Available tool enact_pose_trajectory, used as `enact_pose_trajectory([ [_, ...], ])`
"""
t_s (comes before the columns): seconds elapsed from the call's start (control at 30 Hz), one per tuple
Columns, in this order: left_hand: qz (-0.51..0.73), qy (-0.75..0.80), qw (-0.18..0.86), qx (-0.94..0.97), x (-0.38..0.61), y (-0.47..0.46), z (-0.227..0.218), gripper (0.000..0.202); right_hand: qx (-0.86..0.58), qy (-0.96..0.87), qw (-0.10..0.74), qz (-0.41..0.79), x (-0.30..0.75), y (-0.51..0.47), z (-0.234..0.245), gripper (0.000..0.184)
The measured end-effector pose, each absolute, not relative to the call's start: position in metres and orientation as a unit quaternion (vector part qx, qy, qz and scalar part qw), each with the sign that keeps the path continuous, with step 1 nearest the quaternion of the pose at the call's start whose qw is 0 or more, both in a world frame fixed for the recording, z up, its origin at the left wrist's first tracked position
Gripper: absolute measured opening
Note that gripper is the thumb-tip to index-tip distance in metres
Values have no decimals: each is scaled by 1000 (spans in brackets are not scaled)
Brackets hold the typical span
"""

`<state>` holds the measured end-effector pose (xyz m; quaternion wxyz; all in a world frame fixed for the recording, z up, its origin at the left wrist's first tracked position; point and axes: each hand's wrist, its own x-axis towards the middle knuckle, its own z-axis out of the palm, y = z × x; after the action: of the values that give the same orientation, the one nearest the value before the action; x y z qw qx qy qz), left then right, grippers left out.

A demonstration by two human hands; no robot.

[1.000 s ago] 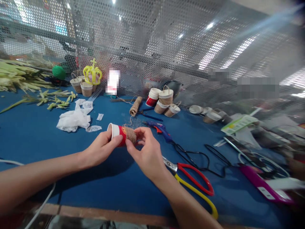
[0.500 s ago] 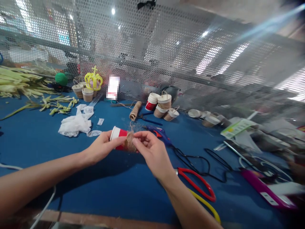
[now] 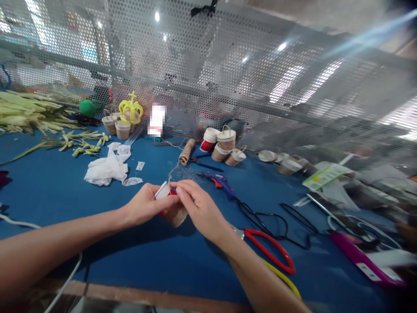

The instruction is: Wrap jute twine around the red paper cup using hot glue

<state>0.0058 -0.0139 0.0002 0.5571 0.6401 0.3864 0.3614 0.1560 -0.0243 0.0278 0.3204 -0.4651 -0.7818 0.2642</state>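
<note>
A red and white paper cup [image 3: 176, 214], its lower part wrapped in brown twine, is tilted above the blue table. My left hand [image 3: 143, 203] is closed round the cup near its white rim. With thumb and forefinger pinched, my right hand [image 3: 198, 204] grips the twine [image 3: 170, 175] against the cup's side; its other fingers lie by the wrapped part. From there the strand runs up to a roll of twine [image 3: 187, 152] lying on the table. A blue glue gun [image 3: 220, 183] lies just right of my right hand.
Scissors [image 3: 270, 250] with red and yellow handles lie beside my right forearm. Small twine-wrapped buckets [image 3: 224, 145] stand at the back. Crumpled white plastic [image 3: 107, 169] lies at left, near corn husks [image 3: 29, 113]. A purple power strip [image 3: 361, 261] and cables are at right.
The cup has tipped, its wrapped end now pointing lower and towards me. My right hand has shifted left along it, nearer the rim, and the twine strand now shows longer.
</note>
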Motion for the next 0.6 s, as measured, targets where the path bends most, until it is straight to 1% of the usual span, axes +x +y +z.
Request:
enact_pose_trajectory([
  [0.1,344,406,546,647,4,-13,-1,39,-466,-767,307,317,154,-27,34,31],
  [0.2,338,418,541,646,4,-12,-3,39,-464,-779,276,319,159,-26,42,32],
  [0.3,328,430,545,641,3,-10,-4,37,-502,-787,224,279,180,-14,51,32],
  [0.33,325,434,541,642,2,-9,-4,36,-537,-776,211,254,191,-7,53,32],
  [0.4,323,440,522,655,1,-7,-5,36,-662,-718,157,145,217,8,54,28],
  [0.43,324,442,509,664,0,-6,-5,36,-695,-695,139,121,230,16,53,27],
  [0.53,328,447,475,683,0,-2,-8,37,-739,-657,79,126,262,36,40,21],
  [0.6,329,453,465,685,0,-1,-10,36,-754,-638,63,143,273,44,26,24],
])
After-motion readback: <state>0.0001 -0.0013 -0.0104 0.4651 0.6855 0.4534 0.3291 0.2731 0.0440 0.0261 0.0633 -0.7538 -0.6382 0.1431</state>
